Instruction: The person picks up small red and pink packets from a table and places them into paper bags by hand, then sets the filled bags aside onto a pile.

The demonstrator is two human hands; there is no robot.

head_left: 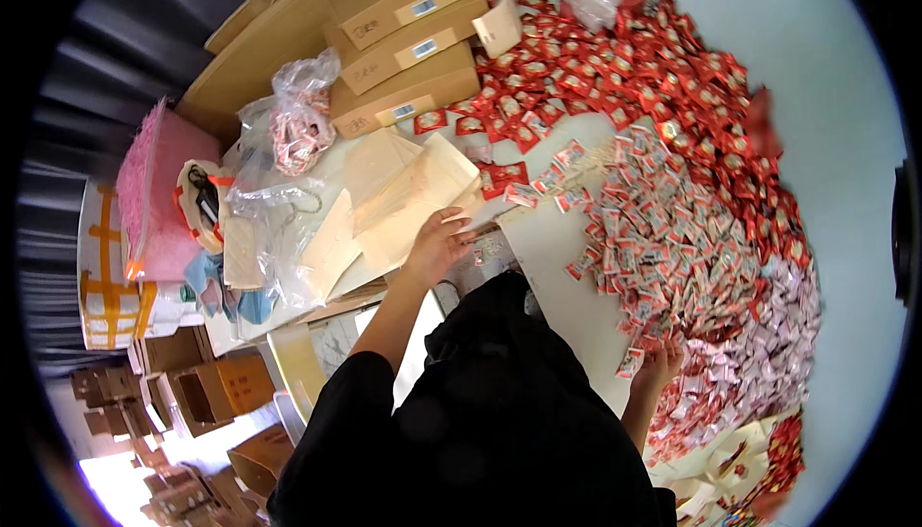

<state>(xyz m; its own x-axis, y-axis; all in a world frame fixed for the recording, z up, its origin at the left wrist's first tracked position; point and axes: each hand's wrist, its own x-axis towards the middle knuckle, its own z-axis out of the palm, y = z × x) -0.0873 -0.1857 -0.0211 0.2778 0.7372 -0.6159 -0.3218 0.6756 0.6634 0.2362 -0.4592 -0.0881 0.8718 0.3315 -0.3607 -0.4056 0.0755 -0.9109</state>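
Note:
My left hand (437, 247) is beside the lower edge of a cream paper bag (432, 181). Its fingers are spread and a little bent, and I see nothing between them. At the lower edge of a heap of small red-and-white packets (672, 229), my right hand (657, 366) has its fingers curled in. A small packet (629, 363) shows at those fingertips; the hand partly hides what it grips. More flat cream paper bags (331, 244) lie left of my left hand.
Glossy red packets (576, 61) spread along the far and right side, with pale pink packets (783, 325) nearer. Stacked cardboard boxes (413, 42) stand at the back. Clear plastic bags (279, 205), a pink tub (173, 191) and a tote bag (200, 203) are at left.

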